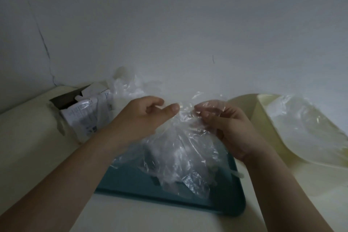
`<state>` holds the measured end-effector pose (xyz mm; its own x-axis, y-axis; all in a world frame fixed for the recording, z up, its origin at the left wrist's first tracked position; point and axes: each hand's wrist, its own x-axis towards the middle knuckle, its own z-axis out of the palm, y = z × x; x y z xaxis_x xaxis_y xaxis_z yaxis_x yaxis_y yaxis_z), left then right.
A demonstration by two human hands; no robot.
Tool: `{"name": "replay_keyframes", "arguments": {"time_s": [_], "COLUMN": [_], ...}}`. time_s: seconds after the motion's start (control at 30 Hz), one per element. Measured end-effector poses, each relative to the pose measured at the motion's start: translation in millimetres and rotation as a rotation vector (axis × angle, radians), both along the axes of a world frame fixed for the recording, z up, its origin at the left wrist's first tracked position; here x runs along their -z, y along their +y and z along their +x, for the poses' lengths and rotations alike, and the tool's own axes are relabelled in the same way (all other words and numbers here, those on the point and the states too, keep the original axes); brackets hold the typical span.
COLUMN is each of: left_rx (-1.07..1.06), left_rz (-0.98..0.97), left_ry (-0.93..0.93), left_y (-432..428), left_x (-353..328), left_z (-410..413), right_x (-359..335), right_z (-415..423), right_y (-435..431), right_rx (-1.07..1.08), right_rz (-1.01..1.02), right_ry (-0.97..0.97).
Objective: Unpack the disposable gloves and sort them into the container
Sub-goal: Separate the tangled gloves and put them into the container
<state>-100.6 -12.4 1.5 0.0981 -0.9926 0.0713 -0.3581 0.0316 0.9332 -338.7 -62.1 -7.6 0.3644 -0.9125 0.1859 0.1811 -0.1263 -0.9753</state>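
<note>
Teal container [131,184] lies under my forearms. Above it my right hand [226,124] pinches the bunch of clear gloves [180,156]. My left hand [143,115] has its thumb at the film's edge, but gripping or not, I cannot tell.

Both forearms converging; left hand [148,114] fingers curled, thumb out; right hand [226,128] pinching plastic film [178,149].

Dim light, a cracked grey wall [169,15] behind a cream tabletop [28,137].
</note>
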Motion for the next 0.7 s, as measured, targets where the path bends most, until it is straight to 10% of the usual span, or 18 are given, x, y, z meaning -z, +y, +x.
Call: {"name": "replay_keyframes", "arguments": {"time_s": [0.2, 0.6, 0.7], "left_rx": [0.16, 0.23, 0.232], "left_rz": [0.023, -0.193, -0.056], "left_ry": [0.299, 0.228, -0.024], "left_y": [-3, 4, 2], "left_x": [11, -2, -2], "left_z": [-10, 0, 7], "right_x": [3, 6, 5], "right_z": [4, 4, 3], "right_y": [-1, -8, -9], "right_rx": [-0.02, 0.143, 0.155], "right_rz": [0.068, 0.065, 0.036], "right_ry": [0.077, -0.17, -0.111]}}
